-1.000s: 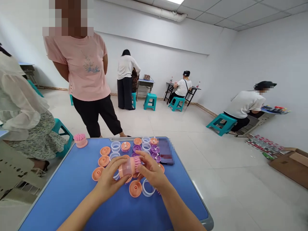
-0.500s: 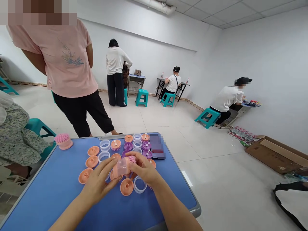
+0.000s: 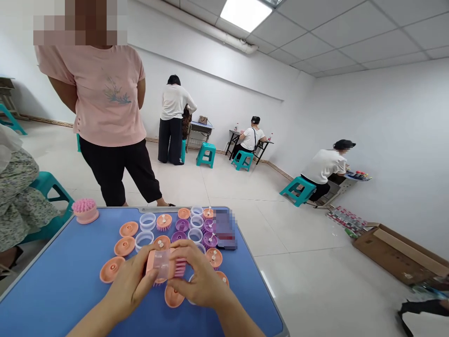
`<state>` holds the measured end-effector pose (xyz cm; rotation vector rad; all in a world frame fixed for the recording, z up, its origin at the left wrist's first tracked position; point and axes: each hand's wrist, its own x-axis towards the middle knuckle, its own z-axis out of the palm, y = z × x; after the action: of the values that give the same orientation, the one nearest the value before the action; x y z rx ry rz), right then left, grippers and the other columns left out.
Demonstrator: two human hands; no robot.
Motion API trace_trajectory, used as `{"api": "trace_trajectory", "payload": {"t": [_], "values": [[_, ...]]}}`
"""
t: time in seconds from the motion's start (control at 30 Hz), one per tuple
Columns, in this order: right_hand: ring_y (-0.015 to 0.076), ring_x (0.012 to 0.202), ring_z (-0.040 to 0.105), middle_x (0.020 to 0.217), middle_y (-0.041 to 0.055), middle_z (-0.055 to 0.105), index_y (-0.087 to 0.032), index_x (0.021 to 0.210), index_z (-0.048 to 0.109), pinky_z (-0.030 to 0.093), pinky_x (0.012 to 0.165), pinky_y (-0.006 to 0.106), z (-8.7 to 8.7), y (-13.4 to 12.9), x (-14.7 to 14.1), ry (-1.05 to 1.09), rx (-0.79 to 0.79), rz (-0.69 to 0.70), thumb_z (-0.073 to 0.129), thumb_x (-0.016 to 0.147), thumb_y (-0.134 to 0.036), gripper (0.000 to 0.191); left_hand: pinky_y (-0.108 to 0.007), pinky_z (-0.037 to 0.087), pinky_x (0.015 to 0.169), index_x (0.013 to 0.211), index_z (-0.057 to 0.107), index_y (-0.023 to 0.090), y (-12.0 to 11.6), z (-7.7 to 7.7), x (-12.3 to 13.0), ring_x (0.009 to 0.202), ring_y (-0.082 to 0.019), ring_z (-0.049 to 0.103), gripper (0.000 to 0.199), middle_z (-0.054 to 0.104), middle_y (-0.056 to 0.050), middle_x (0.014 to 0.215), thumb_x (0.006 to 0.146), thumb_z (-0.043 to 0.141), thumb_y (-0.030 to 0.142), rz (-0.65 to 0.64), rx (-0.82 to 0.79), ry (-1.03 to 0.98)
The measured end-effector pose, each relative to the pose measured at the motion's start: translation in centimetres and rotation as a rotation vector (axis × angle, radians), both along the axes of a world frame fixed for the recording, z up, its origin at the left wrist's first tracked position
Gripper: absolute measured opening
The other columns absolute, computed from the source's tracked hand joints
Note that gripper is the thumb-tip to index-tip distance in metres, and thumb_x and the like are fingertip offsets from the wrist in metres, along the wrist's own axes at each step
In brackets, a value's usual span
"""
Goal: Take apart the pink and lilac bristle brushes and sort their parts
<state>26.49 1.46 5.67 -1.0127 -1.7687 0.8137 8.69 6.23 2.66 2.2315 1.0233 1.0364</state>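
Between my two hands is a scalp brush (image 3: 162, 265) with a peach cap, a clear middle band and pink bristles facing right. My left hand (image 3: 128, 281) grips its peach cap end. My right hand (image 3: 199, 276) has its fingers and thumb around the bristle end. Under and around the hands lie peach caps (image 3: 112, 269), clear rings (image 3: 148, 221), purple bristle parts (image 3: 181, 225) and peach bristle parts (image 3: 213, 257) with small white stems. Some of these are hidden behind my hands.
A pink brush (image 3: 85, 211) stands at the blue table's (image 3: 56, 276) far left corner. A blurred dark flat object (image 3: 225, 229) lies at the far right. Past the table stands a person in a pink shirt (image 3: 108, 103). A cardboard box (image 3: 400, 252) is on the floor to the right.
My hands and the brush have come lower and slightly left in view, and the brush now lies more level. The camera has tilted upward, showing more ceiling.
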Motion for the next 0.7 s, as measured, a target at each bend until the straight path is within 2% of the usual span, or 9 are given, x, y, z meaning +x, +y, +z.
{"api": "trace_trajectory", "payload": {"t": [0.1,0.17,0.23,0.3,0.37,0.43,0.5,0.57,0.7], "values": [[0.0216,0.122,0.036,0.132,0.0024,0.037,-0.034,0.124,0.041,0.039,0.094,0.035,-0.2,0.1,0.2,-0.014,-0.106,0.011,0.073,0.062,-0.026,0.071,-0.026,0.044,0.052,0.104,0.048,0.021,-0.1,0.1,0.1,0.054,-0.017,0.057,0.038,0.064,-0.001,0.074,0.084,0.031,0.048,0.001,0.003,0.011],[0.0228,0.122,0.036,0.134,0.0036,0.036,-0.033,0.131,0.030,0.039,0.094,0.037,-0.3,0.2,0.4,-0.016,-0.216,-0.029,0.072,0.063,-0.032,0.080,-0.028,0.045,0.055,0.106,0.048,0.021,0.0,-0.5,0.1,0.060,-0.019,0.059,0.042,0.065,-0.004,0.082,0.081,0.034,0.051,-0.007,0.035,0.024],[0.0219,0.115,0.044,0.129,0.0051,0.044,-0.030,0.132,0.031,0.040,0.091,0.036,-0.3,0.4,0.7,-0.006,-0.274,-0.021,0.065,0.071,-0.038,0.070,-0.029,0.046,0.059,0.109,0.047,0.020,0.2,-1.1,0.0,0.067,-0.021,0.060,0.044,0.065,-0.007,0.091,0.081,0.035,0.051,-0.026,0.051,0.040],[0.0189,0.100,0.054,0.115,0.0046,0.055,-0.027,0.126,0.040,0.046,0.082,0.033,-0.1,0.5,0.8,-0.007,-0.308,0.035,0.056,0.079,-0.040,0.052,-0.029,0.047,0.059,0.110,0.047,0.020,0.3,-1.5,0.0,0.069,-0.021,0.060,0.044,0.065,-0.008,0.091,0.080,0.035,0.051,-0.052,0.045,0.058],[0.0167,0.091,0.057,0.105,0.0024,0.059,-0.026,0.118,0.049,0.047,0.077,0.030,0.0,0.4,0.7,-0.024,-0.291,0.050,0.056,0.079,-0.038,0.042,-0.029,0.046,0.057,0.109,0.047,0.019,0.3,-1.5,0.0,0.067,-0.021,0.060,0.043,0.065,-0.007,0.088,0.080,0.035,0.050,-0.052,0.038,0.072],[0.0176,0.098,0.054,0.109,0.0015,0.056,-0.028,0.115,0.050,0.044,0.083,0.032,0.2,0.4,0.6,-0.037,-0.197,0.023,0.065,0.071,-0.032,0.047,-0.028,0.045,0.055,0.108,0.047,0.019,0.3,-1.1,0.0,0.061,-0.019,0.059,0.042,0.064,-0.005,0.082,0.081,0.034,0.049,-0.030,0.030,0.076],[0.0199,0.112,0.045,0.122,0.0022,0.048,-0.029,0.120,0.046,0.040,0.091,0.033,0.3,0.3,0.6,-0.034,-0.119,0.023,0.073,0.062,-0.028,0.064,-0.027,0.044,0.052,0.107,0.046,0.020,0.3,-0.6,0.0,0.054,-0.017,0.056,0.040,0.063,-0.002,0.075,0.082,0.034,0.047,-0.007,0.017,0.071],[0.0202,0.115,0.043,0.127,0.0030,0.044,-0.030,0.125,0.040,0.040,0.092,0.032,0.3,0.4,0.6,-0.014,-0.147,0.045,0.073,0.062,-0.030,0.071,-0.026,0.042,0.050,0.106,0.047,0.020,0.2,-0.2,0.1,0.050,-0.016,0.053,0.039,0.061,-0.001,0.069,0.081,0.034,0.048,0.004,0.007,0.063],[0.0152,0.092,0.056,0.106,0.0033,0.057,-0.024,0.121,0.046,0.046,0.078,0.028,0.2,0.5,0.9,-0.020,-0.251,0.043,0.052,0.082,-0.036,0.041,-0.026,0.039,0.049,0.105,0.048,0.019,0.1,0.0,0.0,0.050,-0.016,0.052,0.042,0.061,-0.001,0.069,0.081,0.034,0.050,0.002,-0.016,0.064]]}}
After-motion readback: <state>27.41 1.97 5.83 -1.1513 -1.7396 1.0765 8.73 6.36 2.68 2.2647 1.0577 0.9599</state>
